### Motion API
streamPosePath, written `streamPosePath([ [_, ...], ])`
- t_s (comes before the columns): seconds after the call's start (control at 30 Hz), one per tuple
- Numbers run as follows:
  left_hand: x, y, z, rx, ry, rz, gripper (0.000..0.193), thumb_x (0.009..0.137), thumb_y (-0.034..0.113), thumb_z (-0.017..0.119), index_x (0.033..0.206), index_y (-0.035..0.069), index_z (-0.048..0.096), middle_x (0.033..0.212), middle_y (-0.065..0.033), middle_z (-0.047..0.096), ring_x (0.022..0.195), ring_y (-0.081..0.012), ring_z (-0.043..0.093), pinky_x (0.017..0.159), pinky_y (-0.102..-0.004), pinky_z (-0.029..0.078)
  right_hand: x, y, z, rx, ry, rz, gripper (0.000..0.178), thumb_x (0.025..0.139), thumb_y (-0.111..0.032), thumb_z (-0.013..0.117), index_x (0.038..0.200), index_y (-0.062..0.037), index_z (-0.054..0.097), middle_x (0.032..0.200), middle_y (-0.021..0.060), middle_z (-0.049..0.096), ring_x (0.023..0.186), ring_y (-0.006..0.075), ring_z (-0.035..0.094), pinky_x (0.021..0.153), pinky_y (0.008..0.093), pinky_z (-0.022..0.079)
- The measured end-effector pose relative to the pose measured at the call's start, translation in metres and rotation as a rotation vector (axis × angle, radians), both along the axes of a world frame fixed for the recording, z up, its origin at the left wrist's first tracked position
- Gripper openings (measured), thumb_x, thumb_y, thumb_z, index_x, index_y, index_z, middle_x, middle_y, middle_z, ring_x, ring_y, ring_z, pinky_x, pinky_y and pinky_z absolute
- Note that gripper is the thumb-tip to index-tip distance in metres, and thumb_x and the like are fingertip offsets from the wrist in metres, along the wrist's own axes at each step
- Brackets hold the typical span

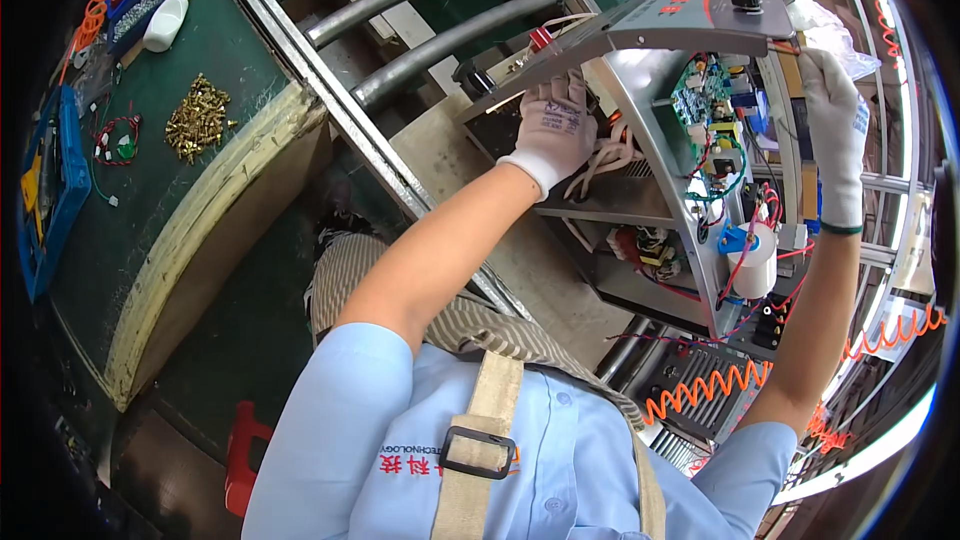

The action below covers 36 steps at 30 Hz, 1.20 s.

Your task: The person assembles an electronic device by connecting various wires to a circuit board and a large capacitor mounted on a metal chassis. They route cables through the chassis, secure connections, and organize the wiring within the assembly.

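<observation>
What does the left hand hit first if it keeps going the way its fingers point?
Likely the underside of the tilted grey panel: the left hand points up and already looks to touch its lower edge, beside the red connector. Depth is unclear.

left hand fingertips hidden under grey panel, blue tray cut off at rim

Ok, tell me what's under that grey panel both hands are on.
Under the grey panel sits a green circuit board, red and white wires and a white cylinder. The left hand covers what lies behind it.
</observation>
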State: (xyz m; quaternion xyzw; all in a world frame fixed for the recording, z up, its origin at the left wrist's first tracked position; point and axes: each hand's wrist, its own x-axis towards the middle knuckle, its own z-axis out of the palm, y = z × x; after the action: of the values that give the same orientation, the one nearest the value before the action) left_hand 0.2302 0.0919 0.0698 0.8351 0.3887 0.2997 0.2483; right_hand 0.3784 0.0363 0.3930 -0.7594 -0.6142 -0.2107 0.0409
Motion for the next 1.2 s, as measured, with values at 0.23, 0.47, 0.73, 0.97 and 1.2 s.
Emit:
streamPosePath([
  [0.23, -0.047, -0.03, -0.028, 0.061, -0.361, -0.169, 0.05, 0.083, 0.016, 0.06, 0.129, -0.002, 0.051, 0.135, -0.0248, 0.052, 0.122, -0.0411, 0.053, 0.104, -0.0501, 0.043, 0.023, 0.004, 0.007, -0.07, 0.082, -0.055, 0.02, 0.099, -0.018, 0.06, 0.106, -0.0009, 0.066, 0.08, 0.0018, 0.058, 0.076, 0.009, 0.05, 0.074, 0.0249, 0.044],
  [0.47, 0.016, 0.044, 0.017, -0.079, -0.301, -0.285, 0.046, 0.095, 0.023, 0.052, 0.137, 0.006, 0.049, 0.141, -0.0205, 0.048, 0.129, -0.0359, 0.047, 0.112, -0.0424, 0.035, -0.003, -0.002, 0.008, -0.062, 0.158, 0.127, 0.016, 0.095, -0.017, 0.063, 0.1, -0.0021, 0.067, 0.074, 0.0068, 0.061, 0.07, 0.0105, 0.054, 0.067, 0.0273, 0.046],
  [0.73, 0.019, 0.02, -0.01, 0.053, 0.109, -0.294, 0.04, 0.096, 0.029, 0.051, 0.131, 0.01, 0.054, 0.139, -0.0165, 0.049, 0.13, -0.036, 0.045, 0.105, -0.0525, 0.037, 0.005, -0.029, 0.0, 0.067, 0.006, 0.041, 0.018, 0.097, -0.017, 0.062, 0.109, -0.0031, 0.067, 0.085, 0.0055, 0.065, 0.081, 0.0062, 0.055, 0.08, 0.0234, 0.048],
  [0.97, -0.04, -0.032, -0.02, 0.222, -0.419, -0.082, 0.038, 0.081, 0.008, 0.059, 0.117, -0.003, 0.057, 0.126, -0.0227, 0.055, 0.111, -0.0432, 0.056, 0.094, -0.0534, 0.046, 0.039, -0.021, 0.021, -0.049, 0.038, 0.267, 0.019, 0.099, -0.014, 0.06, 0.112, -0.0013, 0.065, 0.093, 0.0033, 0.064, 0.089, 0.0088, 0.057, 0.085, 0.0227, 0.046],
  [1.2, -0.009, 0.003, -0.046, 0.406, 0.175, -0.09, 0.029, 0.081, 0.028, 0.065, 0.104, 0.01, 0.067, 0.096, -0.011, 0.066, 0.089, -0.0322, 0.062, 0.078, -0.047, 0.047, 0.005, -0.021, 0.028, -0.079, 0.157, 0.101, 0.018, 0.095, -0.015, 0.063, 0.105, -0.0005, 0.068, 0.081, 0.002, 0.062, 0.08, 0.0086, 0.056, 0.074, 0.0255, 0.048],
])
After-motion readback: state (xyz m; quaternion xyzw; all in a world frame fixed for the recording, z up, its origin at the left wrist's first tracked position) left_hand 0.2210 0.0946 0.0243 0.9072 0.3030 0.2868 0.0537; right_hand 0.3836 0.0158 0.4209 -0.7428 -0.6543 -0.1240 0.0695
